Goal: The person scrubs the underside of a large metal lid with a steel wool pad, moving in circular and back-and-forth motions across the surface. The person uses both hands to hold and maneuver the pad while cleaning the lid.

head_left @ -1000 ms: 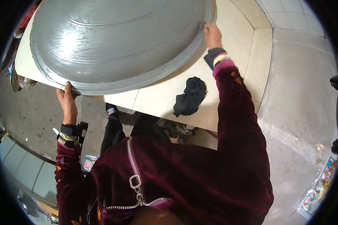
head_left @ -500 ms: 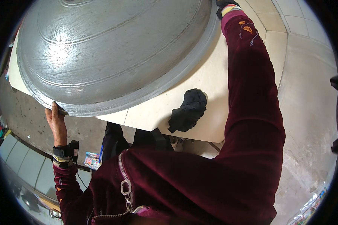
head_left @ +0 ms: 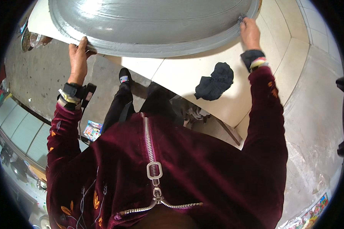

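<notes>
A large grey metal dome [head_left: 153,26], with ridged rings and a flat rim, lies rounded side up on a pale tiled counter [head_left: 141,65]. It could be an upturned wok or a lid; I cannot tell which. My left hand [head_left: 78,59] grips the near left rim, thumb on top and fingers curled underneath at the counter's edge. On the right part of the rim, my right hand [head_left: 250,33] presses a small dark, frizzy wad [head_left: 241,18] that looks like steel wool. A crumpled black cloth [head_left: 216,82] lies on the counter between the dome and me.
Tiled wall and ledge [head_left: 300,53] border the counter on the right. A wooden leg [head_left: 230,131] shows under its near edge. The concrete floor [head_left: 38,76] is at left, with a bagged item [head_left: 38,40] beyond and a pale cabinet [head_left: 21,124] nearer.
My right hand has come from the far right edge back along the rim toward me. My left hand stays on the rim. The view has shifted, so the dome sits higher in the picture.
</notes>
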{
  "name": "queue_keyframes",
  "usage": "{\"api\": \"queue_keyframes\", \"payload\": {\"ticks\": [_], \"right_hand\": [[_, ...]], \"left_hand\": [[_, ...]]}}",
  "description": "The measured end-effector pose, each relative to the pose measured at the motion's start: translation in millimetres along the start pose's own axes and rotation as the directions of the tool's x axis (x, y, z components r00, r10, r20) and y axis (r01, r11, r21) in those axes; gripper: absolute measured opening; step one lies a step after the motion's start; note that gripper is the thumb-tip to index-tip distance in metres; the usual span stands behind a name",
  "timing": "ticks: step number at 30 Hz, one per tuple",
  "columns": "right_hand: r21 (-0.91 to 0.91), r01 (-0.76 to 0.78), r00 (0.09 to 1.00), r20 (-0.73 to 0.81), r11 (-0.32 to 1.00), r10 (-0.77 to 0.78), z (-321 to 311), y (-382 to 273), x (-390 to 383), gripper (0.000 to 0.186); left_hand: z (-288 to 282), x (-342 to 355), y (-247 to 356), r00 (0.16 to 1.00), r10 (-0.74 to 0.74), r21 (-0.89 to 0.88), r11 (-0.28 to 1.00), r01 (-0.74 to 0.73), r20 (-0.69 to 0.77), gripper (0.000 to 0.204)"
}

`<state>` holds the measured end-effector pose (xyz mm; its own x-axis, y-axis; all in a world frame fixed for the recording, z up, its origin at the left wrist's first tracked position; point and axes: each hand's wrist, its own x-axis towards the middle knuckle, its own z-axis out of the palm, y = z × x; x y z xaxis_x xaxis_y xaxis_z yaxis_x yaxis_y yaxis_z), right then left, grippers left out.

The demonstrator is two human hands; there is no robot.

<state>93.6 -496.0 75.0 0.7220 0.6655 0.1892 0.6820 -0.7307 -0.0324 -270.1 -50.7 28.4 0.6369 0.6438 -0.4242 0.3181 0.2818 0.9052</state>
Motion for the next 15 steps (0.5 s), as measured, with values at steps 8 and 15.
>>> {"api": "queue_keyframes", "payload": {"ticks": [8,15], "right_hand": [[0.160,0.034,0.994,0.097,0.987,-0.050,-22.6,-193.4,-78.4,0.008],[0.340,0.162,0.984,0.018,0.926,-0.179,-9.9,-317.8,-65.1,0.005]], "left_hand": [[-1.3,1.0,-5.7,0.996,-0.079,0.003,0.997,0.079,0.033,0.034],[-0.8,3.4,-11.4,0.990,-0.038,-0.065,0.997,0.047,0.133,0.028]]}}
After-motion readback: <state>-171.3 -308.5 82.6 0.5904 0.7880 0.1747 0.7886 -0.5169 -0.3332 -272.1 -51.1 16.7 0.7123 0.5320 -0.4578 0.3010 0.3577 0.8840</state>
